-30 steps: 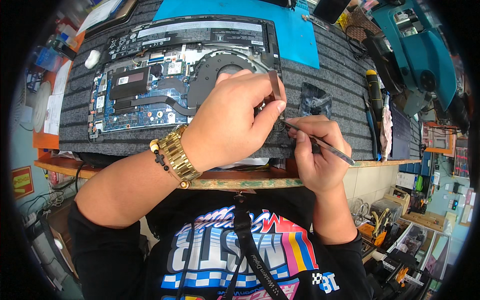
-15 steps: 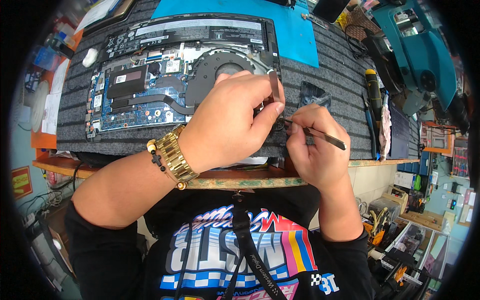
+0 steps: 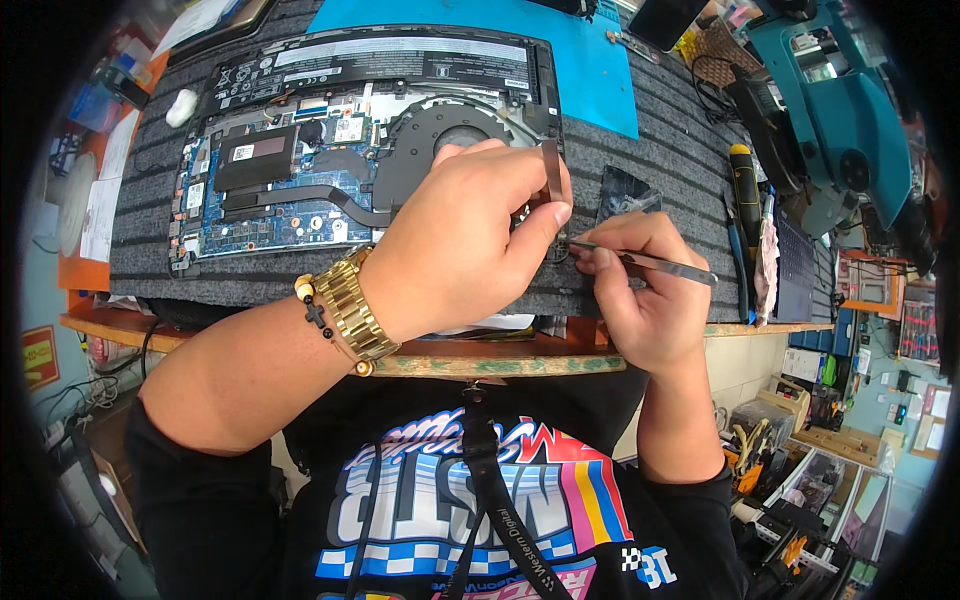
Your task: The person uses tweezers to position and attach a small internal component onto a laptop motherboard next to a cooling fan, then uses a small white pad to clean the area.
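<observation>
An opened laptop (image 3: 285,215) lies on a ribbed grey mat, its fan, blue circuit board and black battery exposed. My left hand (image 3: 465,240) reaches over its near right corner and hides it. Between that hand's thumb and fingers, a flat metal tool like tweezers (image 3: 552,170) sticks up. My right hand (image 3: 650,290), just right of the corner, pinches slim metal tweezers (image 3: 670,266). Their tip points left at a small dark part (image 3: 560,250) by my left thumb. What exactly that part is, I cannot make out.
A blue mat (image 3: 590,90) lies beyond the laptop, and a dark plastic bag (image 3: 627,192) sits right of it. Farther right are a yellow-and-black screwdriver (image 3: 744,190) and a teal microscope-like device (image 3: 850,130). The wooden table edge (image 3: 480,367) runs under my forearms.
My right hand and its tweezers have shifted slightly to the right, with the handle lying flatter. My left hand has stayed nearly in place.
</observation>
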The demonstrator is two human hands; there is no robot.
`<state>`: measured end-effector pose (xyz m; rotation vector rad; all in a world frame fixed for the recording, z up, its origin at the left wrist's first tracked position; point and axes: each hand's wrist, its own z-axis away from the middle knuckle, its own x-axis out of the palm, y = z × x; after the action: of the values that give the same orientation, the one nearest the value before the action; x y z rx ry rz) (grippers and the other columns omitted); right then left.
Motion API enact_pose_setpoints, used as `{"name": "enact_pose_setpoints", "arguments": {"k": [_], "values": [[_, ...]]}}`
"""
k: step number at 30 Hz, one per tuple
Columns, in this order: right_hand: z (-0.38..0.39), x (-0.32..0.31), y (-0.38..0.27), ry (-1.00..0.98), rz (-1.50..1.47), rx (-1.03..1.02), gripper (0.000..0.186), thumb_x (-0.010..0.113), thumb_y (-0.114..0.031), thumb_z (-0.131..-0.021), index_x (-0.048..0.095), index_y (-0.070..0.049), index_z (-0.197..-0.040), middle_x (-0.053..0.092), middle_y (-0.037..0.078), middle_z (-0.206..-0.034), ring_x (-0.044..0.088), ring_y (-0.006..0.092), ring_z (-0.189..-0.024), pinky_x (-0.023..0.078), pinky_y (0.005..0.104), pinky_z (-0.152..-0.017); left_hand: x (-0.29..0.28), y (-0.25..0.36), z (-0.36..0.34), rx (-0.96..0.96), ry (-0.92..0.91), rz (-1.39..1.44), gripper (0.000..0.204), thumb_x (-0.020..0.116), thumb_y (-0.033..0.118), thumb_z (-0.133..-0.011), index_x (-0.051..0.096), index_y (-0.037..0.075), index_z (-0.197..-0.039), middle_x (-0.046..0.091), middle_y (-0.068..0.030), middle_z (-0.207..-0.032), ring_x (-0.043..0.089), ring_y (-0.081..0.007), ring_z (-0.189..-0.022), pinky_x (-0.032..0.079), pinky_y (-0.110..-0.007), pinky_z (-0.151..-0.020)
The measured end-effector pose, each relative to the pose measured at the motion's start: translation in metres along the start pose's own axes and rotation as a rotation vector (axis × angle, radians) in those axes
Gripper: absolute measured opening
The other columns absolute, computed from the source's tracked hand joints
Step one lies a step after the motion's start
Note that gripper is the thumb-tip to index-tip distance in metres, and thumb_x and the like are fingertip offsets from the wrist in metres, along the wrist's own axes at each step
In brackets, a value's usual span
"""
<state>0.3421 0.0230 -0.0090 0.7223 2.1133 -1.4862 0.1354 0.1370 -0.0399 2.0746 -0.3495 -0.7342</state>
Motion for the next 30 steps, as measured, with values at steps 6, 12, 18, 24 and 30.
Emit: {"name": "enact_pose_setpoints", "arguments": {"k": [6,12,18,24,30], "values": [[-0.007,0.002,0.005,-0.01,0.031,-0.144,0.019,0.073,0.012,-0.087,0.066,-0.001,-0.1,0.069,0.013,-0.089,0.07,0.0285,-0.073,0.058,0.0372,-0.069,0.001,0.001,-0.001,-0.009,-0.002,-0.012,0.005,0.073,0.004,-0.102,0.07,0.0,-0.101,0.069,-0.0124,-0.085,0.069,-0.0243,-0.071,0.055,-0.036,-0.067],[-0.014,0.004,0.002,-0.017,0.114,-0.128,0.02,0.074,0.01,-0.085,0.062,-0.002,-0.095,0.064,0.015,-0.084,0.065,0.0362,-0.069,0.055,0.041,-0.064,0.0,0.0,-0.001,0.002,-0.007,-0.018,0.005,0.074,0.004,-0.1,0.071,0.0,-0.103,0.071,-0.0134,-0.086,0.071,-0.0269,-0.073,0.056,-0.037,-0.069],[-0.015,0.003,0.005,0.007,0.068,-0.021,0.014,0.074,0.008,-0.089,0.067,0.0,-0.098,0.067,0.012,-0.084,0.07,0.0263,-0.068,0.057,0.0357,-0.064,0.001,0.001,-0.002,0.027,0.016,-0.036,0.005,0.073,0.004,-0.101,0.071,0.001,-0.103,0.069,-0.0131,-0.086,0.07,-0.0269,-0.071,0.055,-0.038,-0.068],[-0.01,0.006,0.002,0.086,-0.033,0.081,0.009,0.072,0.007,-0.094,0.07,0.002,-0.101,0.072,0.01,-0.089,0.074,0.0179,-0.075,0.061,0.0292,-0.072,0.003,0.0,-0.002,0.046,0.037,-0.053,0.004,0.074,0.006,-0.1,0.071,0.004,-0.102,0.069,-0.0098,-0.086,0.067,-0.0265,-0.076,0.051,-0.04,-0.076],[-0.009,0.008,-0.001,0.104,0.092,-0.006,0.01,0.072,0.008,-0.092,0.068,0.001,-0.098,0.071,0.012,-0.088,0.073,0.0214,-0.071,0.058,0.0323,-0.066,0.01,0.002,0.0,0.185,0.082,-0.201,0.005,0.075,0.007,-0.099,0.071,0.007,-0.103,0.07,-0.0068,-0.088,0.065,-0.0292,-0.081,0.047,-0.043,-0.083]]}}
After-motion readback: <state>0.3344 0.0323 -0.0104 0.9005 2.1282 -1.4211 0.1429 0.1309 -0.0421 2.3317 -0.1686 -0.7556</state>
